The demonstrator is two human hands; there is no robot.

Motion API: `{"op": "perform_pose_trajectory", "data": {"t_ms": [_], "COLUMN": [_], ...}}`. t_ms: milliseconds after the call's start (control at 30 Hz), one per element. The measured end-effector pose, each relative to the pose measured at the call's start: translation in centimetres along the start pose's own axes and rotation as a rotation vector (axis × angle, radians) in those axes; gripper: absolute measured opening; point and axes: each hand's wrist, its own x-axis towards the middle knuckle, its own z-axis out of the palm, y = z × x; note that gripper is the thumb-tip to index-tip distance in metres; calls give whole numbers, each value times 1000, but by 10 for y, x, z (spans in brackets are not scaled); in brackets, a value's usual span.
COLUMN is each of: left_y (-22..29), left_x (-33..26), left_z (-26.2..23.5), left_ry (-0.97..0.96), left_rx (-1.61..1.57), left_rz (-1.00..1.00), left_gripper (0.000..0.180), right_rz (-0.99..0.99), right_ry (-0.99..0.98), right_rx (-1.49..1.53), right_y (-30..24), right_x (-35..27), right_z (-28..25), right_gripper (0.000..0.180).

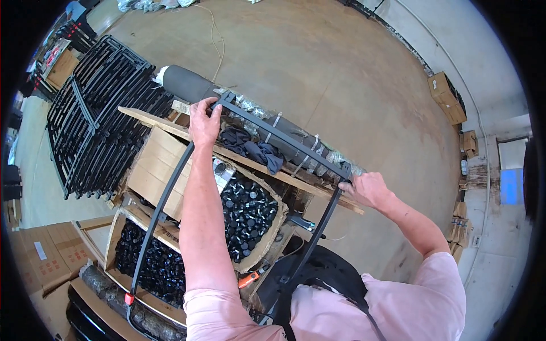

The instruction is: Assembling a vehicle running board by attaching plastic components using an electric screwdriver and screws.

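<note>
Both my hands are on a black metal tube frame with a straight crossbar and two long side tubes reaching back toward my body. My left hand is closed round its far left corner, the thumb by the corner joint. At the right corner, my right hand grips the joint with bent fingers. A red piece sits low on the left side tube. Under the frame, an open carton holds many small black round-headed parts. Further left, a second box is filled with similar black parts.
Stacked black metal frames stand at left. A wooden plank, dark cloth and a grey wrapped roll lie beyond the boxes. An orange-and-black tool is near my body. Cartons line the right wall.
</note>
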Motion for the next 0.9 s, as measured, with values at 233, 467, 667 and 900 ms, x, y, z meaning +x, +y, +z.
{"op": "perform_pose_trajectory", "data": {"t_ms": [233, 467, 667, 900], "left_y": [-13, -21, -17, 8], "left_x": [5, -4, 2, 3], "left_z": [-1, 6, 4, -4], "left_ry": [13, 36, 56, -83], "left_rx": [-80, 24, -3, -5], "left_rz": [143, 163, 205, 26], "left_gripper": [34, 32, 42, 66], "right_rz": [-121, -216, -198, -250], "right_ry": [91, 296, 75, 205], "right_rx": [-197, -133, -281, -128], "right_y": [11, 13, 11, 4], "right_x": [-7, -4, 0, -4], "right_z": [9, 24, 13, 5], "right_gripper": [16, 16, 15, 17]}}
